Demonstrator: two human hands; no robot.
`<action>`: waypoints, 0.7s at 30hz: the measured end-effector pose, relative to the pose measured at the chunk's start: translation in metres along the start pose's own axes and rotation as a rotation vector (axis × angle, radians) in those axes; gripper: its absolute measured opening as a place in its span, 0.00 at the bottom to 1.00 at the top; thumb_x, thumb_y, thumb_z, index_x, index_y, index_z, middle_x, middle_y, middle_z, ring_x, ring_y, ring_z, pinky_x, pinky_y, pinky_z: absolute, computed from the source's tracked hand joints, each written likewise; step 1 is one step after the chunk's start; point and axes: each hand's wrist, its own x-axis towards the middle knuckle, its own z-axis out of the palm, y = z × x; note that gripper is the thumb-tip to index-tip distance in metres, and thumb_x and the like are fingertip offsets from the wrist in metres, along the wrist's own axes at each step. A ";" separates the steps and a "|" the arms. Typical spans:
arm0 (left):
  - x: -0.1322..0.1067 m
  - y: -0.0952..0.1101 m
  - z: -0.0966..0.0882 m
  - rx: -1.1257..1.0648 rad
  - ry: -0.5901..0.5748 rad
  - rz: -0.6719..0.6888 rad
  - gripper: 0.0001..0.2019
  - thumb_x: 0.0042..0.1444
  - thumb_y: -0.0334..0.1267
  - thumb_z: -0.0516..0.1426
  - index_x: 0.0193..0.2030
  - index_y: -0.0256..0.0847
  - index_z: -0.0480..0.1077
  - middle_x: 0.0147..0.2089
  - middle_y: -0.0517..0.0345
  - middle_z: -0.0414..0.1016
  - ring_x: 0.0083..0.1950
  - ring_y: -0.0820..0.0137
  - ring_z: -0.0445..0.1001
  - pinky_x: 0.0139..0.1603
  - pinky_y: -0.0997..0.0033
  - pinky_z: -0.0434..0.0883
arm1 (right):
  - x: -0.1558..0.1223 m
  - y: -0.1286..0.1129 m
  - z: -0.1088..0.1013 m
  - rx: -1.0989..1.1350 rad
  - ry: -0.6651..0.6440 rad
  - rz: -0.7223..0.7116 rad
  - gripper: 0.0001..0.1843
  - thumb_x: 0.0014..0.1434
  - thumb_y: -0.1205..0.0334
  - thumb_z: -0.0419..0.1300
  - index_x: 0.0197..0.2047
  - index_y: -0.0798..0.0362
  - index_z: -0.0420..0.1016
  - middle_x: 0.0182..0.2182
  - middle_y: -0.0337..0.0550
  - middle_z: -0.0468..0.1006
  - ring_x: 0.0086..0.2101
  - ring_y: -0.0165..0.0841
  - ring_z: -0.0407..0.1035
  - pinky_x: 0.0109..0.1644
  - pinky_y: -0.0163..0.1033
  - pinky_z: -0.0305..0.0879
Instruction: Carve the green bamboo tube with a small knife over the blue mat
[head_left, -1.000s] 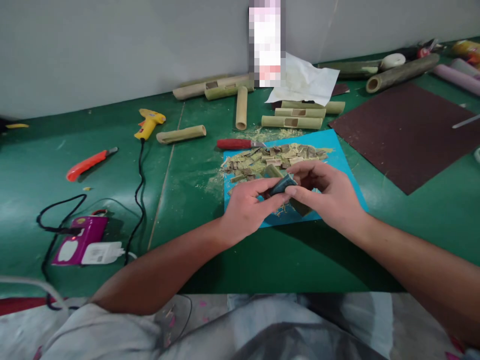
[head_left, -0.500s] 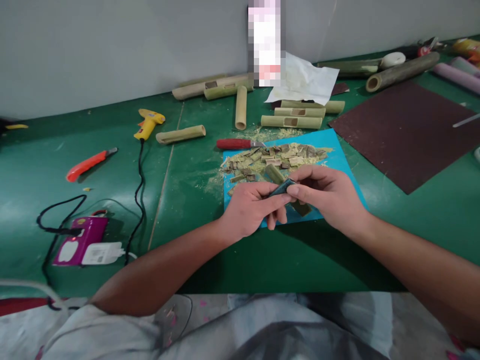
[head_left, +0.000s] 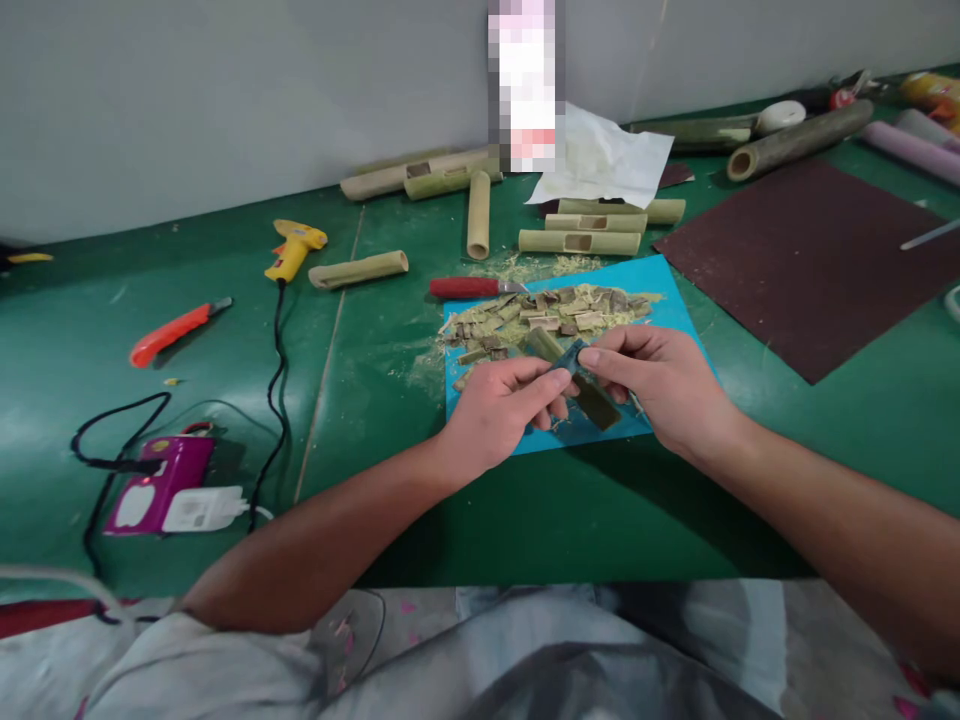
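Between the fingertips of both hands is a small dark blue-grey folded sheet [head_left: 571, 358] that looks like sandpaper. My left hand [head_left: 499, 415] pinches its lower left side between thumb and fingers. On its right end, my right hand [head_left: 667, 385] has a pinch grip too. Beneath the hands a green bamboo piece [head_left: 598, 404] lies slanted on a blue sheet [head_left: 679, 310], partly hidden by the fingers. Bamboo chips and shavings [head_left: 517, 320] are heaped just beyond. A red-handled knife [head_left: 463, 288] rests at the blue sheet's far left edge.
Cut bamboo tubes [head_left: 579, 242] lie at the back beside white paper [head_left: 607, 165]. A large dark brown sheet [head_left: 810, 270] covers the right. To the left are a corded yellow glue gun [head_left: 294, 250], an orange utility knife [head_left: 172, 335] and a purple power strip [head_left: 176, 480].
The folded sheet has turned and shows more of its face between my fingers. My right hand has shifted slightly, uncovering more of the bamboo piece below. The whole view has shifted a little.
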 end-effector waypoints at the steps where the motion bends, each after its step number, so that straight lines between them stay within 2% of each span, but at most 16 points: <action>1: 0.000 0.000 0.000 -0.023 -0.014 -0.012 0.14 0.61 0.45 0.59 0.32 0.36 0.77 0.25 0.58 0.76 0.23 0.76 0.70 0.26 0.77 0.69 | 0.000 0.001 0.000 -0.001 -0.004 0.000 0.17 0.53 0.53 0.69 0.21 0.52 0.72 0.15 0.33 0.65 0.19 0.24 0.57 0.23 0.35 0.51; 6: 0.002 0.000 0.001 -0.121 -0.070 -0.047 0.14 0.61 0.46 0.60 0.31 0.36 0.76 0.25 0.58 0.76 0.21 0.77 0.70 0.25 0.76 0.70 | 0.000 0.001 -0.001 0.013 -0.020 0.001 0.17 0.53 0.54 0.69 0.20 0.52 0.72 0.16 0.33 0.65 0.20 0.24 0.57 0.24 0.35 0.51; 16: 0.003 0.001 -0.002 -0.123 -0.101 -0.059 0.16 0.59 0.47 0.61 0.29 0.36 0.76 0.23 0.58 0.76 0.19 0.77 0.70 0.23 0.77 0.68 | -0.002 0.000 0.002 0.010 -0.022 0.017 0.16 0.52 0.54 0.69 0.21 0.52 0.72 0.17 0.33 0.66 0.20 0.24 0.57 0.24 0.35 0.53; 21: 0.001 0.000 -0.003 -0.135 -0.107 -0.048 0.16 0.59 0.47 0.62 0.29 0.36 0.76 0.23 0.59 0.75 0.19 0.78 0.69 0.22 0.77 0.67 | -0.003 0.002 0.003 -0.001 -0.032 0.044 0.13 0.49 0.54 0.71 0.28 0.52 0.74 0.19 0.33 0.70 0.20 0.25 0.60 0.23 0.34 0.55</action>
